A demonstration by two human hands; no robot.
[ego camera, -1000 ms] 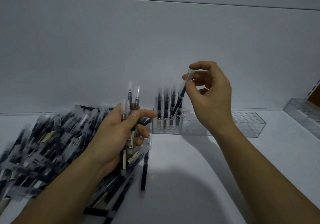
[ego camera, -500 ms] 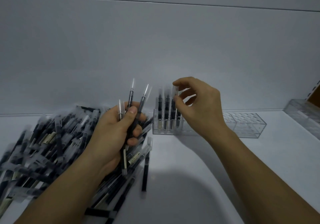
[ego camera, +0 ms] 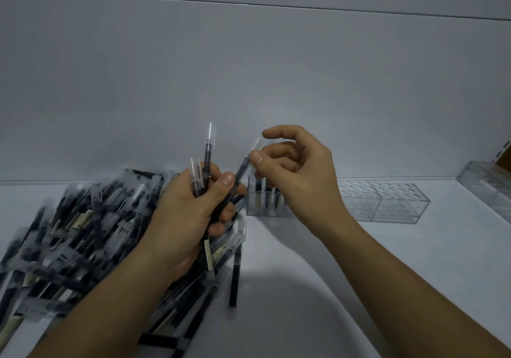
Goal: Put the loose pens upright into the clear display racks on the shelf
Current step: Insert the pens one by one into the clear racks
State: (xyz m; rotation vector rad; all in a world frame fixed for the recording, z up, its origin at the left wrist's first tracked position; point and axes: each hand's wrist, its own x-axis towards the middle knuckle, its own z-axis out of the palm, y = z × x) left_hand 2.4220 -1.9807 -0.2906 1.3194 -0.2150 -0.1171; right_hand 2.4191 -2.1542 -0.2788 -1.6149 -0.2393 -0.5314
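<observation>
- The right hand [ego camera: 301, 169] pinches 1 pen [ego camera: 240, 175] by its cap end, likely to draw it free.
- The left hand [ego camera: 188, 219] grips the bundle [ego camera: 206, 161] of 3 upright, a ready supply.
- The clear rack [ego camera: 387, 205], barely filled, stands just behind; the loose pile [ego camera: 83, 233] lies to the left.

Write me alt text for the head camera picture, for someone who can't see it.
A person's right hand pinches the top of one pen in a bunch gripped upright in the left hand. A pile of loose pens lies to the left; a clear rack behind holds a few pens.
</observation>
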